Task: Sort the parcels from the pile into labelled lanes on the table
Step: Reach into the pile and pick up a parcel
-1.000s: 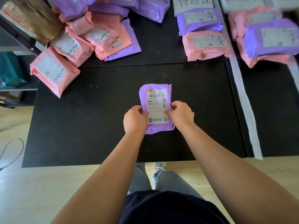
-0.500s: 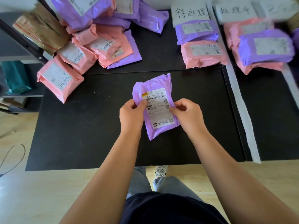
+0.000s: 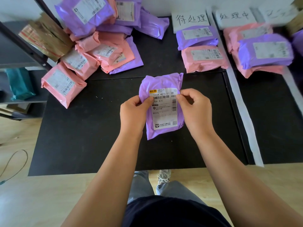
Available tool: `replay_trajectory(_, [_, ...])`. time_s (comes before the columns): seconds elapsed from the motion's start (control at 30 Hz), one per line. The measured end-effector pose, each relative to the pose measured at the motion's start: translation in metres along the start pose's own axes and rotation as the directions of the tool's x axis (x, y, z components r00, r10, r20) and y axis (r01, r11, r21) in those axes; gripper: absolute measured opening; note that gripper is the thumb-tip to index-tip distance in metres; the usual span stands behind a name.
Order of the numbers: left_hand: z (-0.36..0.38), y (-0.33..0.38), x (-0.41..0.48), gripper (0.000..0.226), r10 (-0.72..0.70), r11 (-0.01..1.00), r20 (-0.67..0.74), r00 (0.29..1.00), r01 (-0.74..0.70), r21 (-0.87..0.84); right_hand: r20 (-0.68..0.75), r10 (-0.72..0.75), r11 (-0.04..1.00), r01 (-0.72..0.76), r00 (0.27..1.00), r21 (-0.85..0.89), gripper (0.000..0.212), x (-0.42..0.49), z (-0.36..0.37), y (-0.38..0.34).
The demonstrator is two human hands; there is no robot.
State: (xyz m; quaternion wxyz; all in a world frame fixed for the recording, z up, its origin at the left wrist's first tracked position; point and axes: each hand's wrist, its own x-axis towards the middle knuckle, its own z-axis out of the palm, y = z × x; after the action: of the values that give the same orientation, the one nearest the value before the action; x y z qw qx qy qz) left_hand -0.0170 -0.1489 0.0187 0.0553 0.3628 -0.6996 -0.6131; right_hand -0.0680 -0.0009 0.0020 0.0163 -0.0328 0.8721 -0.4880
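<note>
Head view, looking down past both forearms. Holds a purple parcel [image 3: 164,115] label-up over the middle of the black counter [image 3: 82,136]; cannot tell whether its lower end touches the surface. Grips the parcel's left edge with the left hand [image 3: 134,110], thumb laid across the white label, fingers curled behind. Pinches the parcel's right edge, near the top of the label, between thumb and forefinger of the right hand [image 3: 196,108], other fingers loosely curled. Beyond the parcel and to its left, a heaped pile [image 3: 101,43] of pink and purple parcels, one pink one overhanging the counter's edge. Beyond the parcel and slightly right, a handwritten first sign [image 3: 191,19], with a sorted purple parcel [image 3: 197,36] and a sorted pink parcel [image 3: 204,57] touching in a row on the near side of it. Right of the parcel, well apart, a white tape strip [image 3: 242,112] running from far to near. Further right, a second sign [image 3: 234,16] and a blurred stack [image 3: 265,51] of pink and purple parcels. Far left of the parcel, cardboard boxes [image 3: 45,40] tilted against a dark frame.
</note>
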Motion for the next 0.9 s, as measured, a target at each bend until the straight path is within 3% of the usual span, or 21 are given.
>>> replay_trajectory(0.3, [-0.006,0.003,-0.002,0.009,-0.025,0.998,0.176,0.984,0.014,0.062,-0.107,0.085,0.991,-0.072,0.991,0.117,0.013,0.012,-0.011,-0.003])
replay_trajectory(0.47, [-0.004,0.002,-0.003,0.007,-0.044,0.992,0.223,0.974,0.016,0.128,-0.084,0.157,0.981,-0.145,0.984,0.129,0.012,0.019,-0.014,-0.003])
replay_trajectory(0.73, [-0.006,0.005,0.011,0.023,-0.277,0.941,0.186,0.943,0.305,-0.148,0.236,0.289,0.949,-0.311,0.928,0.06,0.019,0.009,-0.015,-0.013])
replay_trajectory(0.9, [-0.008,0.0,0.019,0.025,-0.416,0.877,0.166,0.894,0.442,-0.186,0.235,0.341,0.931,-0.362,0.91,0.051,0.017,0.007,-0.018,-0.014])
